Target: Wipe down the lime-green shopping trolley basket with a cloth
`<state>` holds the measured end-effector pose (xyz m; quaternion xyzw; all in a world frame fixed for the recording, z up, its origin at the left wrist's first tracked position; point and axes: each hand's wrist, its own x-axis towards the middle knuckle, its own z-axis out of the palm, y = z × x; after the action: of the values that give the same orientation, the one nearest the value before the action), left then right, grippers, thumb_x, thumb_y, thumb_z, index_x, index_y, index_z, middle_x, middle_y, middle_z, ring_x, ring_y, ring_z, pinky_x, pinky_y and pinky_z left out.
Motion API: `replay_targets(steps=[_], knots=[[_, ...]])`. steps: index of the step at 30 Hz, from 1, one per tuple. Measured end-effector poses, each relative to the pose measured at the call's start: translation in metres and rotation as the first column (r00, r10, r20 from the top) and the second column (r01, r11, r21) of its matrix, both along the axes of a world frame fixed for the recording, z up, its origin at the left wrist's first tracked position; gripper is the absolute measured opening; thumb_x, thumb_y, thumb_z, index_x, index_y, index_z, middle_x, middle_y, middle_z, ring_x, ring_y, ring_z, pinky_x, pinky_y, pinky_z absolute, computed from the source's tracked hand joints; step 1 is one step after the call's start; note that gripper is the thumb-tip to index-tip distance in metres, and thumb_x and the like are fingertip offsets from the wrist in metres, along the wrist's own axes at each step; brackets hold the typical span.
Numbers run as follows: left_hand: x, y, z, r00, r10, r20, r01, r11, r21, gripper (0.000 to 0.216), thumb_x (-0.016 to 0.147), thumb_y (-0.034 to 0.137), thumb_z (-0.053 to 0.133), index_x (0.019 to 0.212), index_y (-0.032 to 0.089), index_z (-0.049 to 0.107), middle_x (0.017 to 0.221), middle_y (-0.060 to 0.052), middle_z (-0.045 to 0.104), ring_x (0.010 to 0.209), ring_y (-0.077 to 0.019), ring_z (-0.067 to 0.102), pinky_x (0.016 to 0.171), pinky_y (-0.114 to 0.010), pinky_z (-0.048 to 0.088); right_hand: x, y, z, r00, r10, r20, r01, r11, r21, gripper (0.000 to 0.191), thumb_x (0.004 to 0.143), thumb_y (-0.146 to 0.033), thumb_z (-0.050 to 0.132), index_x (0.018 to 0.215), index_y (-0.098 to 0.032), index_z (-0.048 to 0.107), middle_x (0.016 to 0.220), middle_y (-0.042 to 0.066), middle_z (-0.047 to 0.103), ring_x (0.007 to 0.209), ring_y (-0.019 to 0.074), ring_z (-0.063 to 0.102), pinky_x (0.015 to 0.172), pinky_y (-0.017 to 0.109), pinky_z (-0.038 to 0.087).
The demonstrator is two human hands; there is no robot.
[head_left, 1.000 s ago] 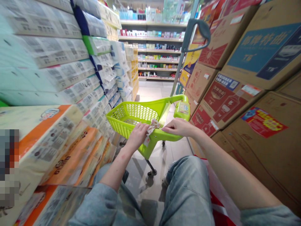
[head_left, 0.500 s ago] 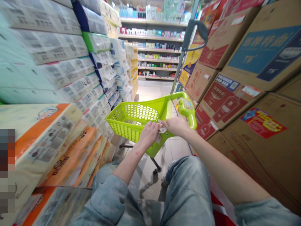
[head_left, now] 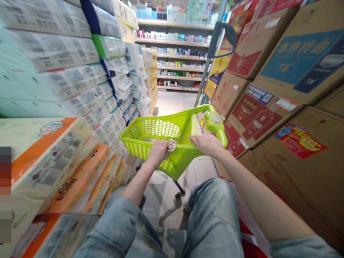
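Observation:
A lime-green plastic shopping cart (head_left: 181,163) with perforated basket sides stands in front of my knees. My left hand (head_left: 158,152) is closed over the basket's near rim, holding a crumpled whitish cloth (head_left: 172,144) against the plastic. Part of the cloth hangs down the outer side. Farther right, my right hand (head_left: 207,144) grips the same rim close to the cart's handle (head_left: 220,135); its fingertips are hidden behind the edge. No goods are visible inside the basket.
Packs of tissue paper (head_left: 77,179) are stacked along the left side. Cardboard cartons (head_left: 292,143) form a wall on the right. A grey pole with a dark handle (head_left: 213,41) rises behind the cart, and shelves of small products (head_left: 174,57) cross the aisle's far end.
My left hand has slid left along the rim with the cloth, away from my right hand. My right hand has let go of the cloth and stays on the rim.

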<state>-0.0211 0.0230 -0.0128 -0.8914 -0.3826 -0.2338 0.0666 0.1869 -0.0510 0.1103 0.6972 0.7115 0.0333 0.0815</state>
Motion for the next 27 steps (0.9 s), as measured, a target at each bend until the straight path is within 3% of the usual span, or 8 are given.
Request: replay_targets(steps=[6,16,27], knots=[[-0.019,0.015,-0.01,0.999,0.043,0.022,-0.041,0.998,-0.046,0.018,0.09,0.023,0.041,0.1,0.019,0.056,0.095,-0.007,0.061,0.098,-0.0219,0.054,0.101,-0.042,0.034,0.001,0.001,-0.001,1.0,0.013,0.011,-0.013,1.0,0.006,0.066,0.096,-0.049,0.009,0.105,-0.018,0.066,0.104,0.014,0.069,0.097,0.0245,0.065,0.081,0.033,0.043],[-0.041,0.024,-0.01,0.993,0.117,-0.01,-0.117,0.988,-0.102,0.022,0.09,0.021,0.04,0.105,0.02,0.056,0.102,-0.006,0.063,0.1,-0.0212,0.055,0.102,-0.042,0.033,0.008,0.004,-0.003,0.999,0.035,0.013,-0.035,0.999,0.025,0.064,0.097,-0.048,0.011,0.101,-0.018,0.067,0.101,0.013,0.07,0.094,0.0238,0.066,0.08,0.032,0.044],[-0.024,0.024,-0.009,0.976,0.204,-0.073,-0.209,0.975,-0.076,0.021,0.089,0.02,0.042,0.104,0.018,0.056,0.096,-0.009,0.061,0.094,-0.0231,0.054,0.092,-0.038,0.038,0.019,0.015,-0.011,0.997,0.032,0.064,-0.038,0.995,0.091,0.062,0.095,-0.051,0.017,0.097,-0.019,0.07,0.093,0.013,0.071,0.088,0.0239,0.067,0.074,0.031,0.044]])
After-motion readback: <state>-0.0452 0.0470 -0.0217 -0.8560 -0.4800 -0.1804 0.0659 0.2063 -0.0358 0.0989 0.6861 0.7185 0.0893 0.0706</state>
